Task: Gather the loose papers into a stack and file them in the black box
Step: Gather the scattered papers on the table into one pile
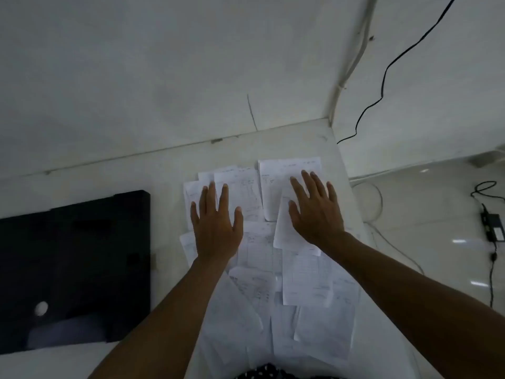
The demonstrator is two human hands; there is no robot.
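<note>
Several loose white papers (pixel 306 283) with faint print lie spread and overlapping on the white table, from its far right part down to the near edge. My left hand (pixel 216 222) rests flat on the sheets at the far left of the spread, fingers apart. My right hand (pixel 314 209) lies flat with fingers apart on the far right sheets. Neither hand holds a sheet. The black box (pixel 73 269) lies flat on the table to the left of the papers, closed, with a round finger hole near its front.
The white table (pixel 136 170) meets a wall at the back, and its right edge runs just beyond the papers. On the glossy floor to the right lie a black power adapter (pixel 494 228) and cables. A black cable (pixel 388 69) hangs down the right wall.
</note>
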